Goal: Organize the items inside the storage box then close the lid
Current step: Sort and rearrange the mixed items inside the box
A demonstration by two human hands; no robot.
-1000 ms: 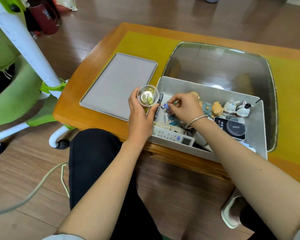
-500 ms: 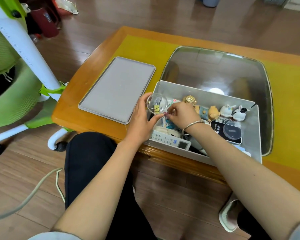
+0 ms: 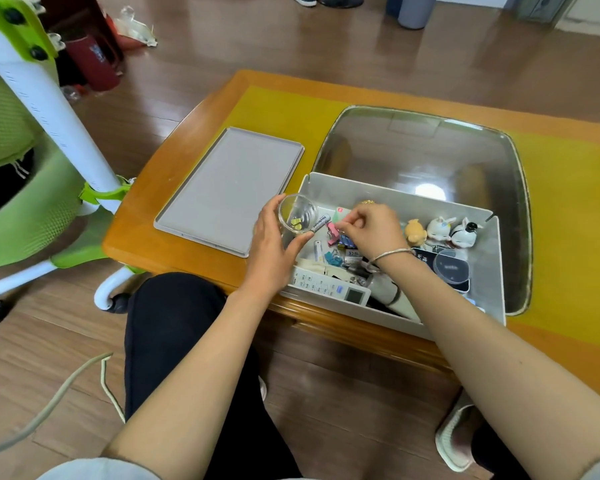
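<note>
Two hands worked over the left end of the storage box (image 3: 395,199), and the coming move seemed to turn on the short gap between them. A pink binder clip (image 3: 332,233) lay in the box's far-left part with a loose heap of blue clips (image 3: 333,259) just near of it. The right hand (image 3: 371,230) had its fingertips pinched together at the pink clip's right side, though whether they actually gripped it could not be told. Just left of that clip stood a small glass bowl (image 3: 297,214), its mouth up, with a yellow clip (image 3: 296,222) already inside. The left hand (image 3: 271,247) held the bowl, thumb and fingers curled round its wall, at the box's left edge. So the bowl lay leftward of the right hand and very near; a short carry to the left would probably drop the clip in. A battery (image 3: 320,222) lay slanted between bowl and clip. The lid (image 3: 229,188) lay flat on the tabletop (image 3: 187,140), left of the box, nearer the left hand and not yet put on.
</note>
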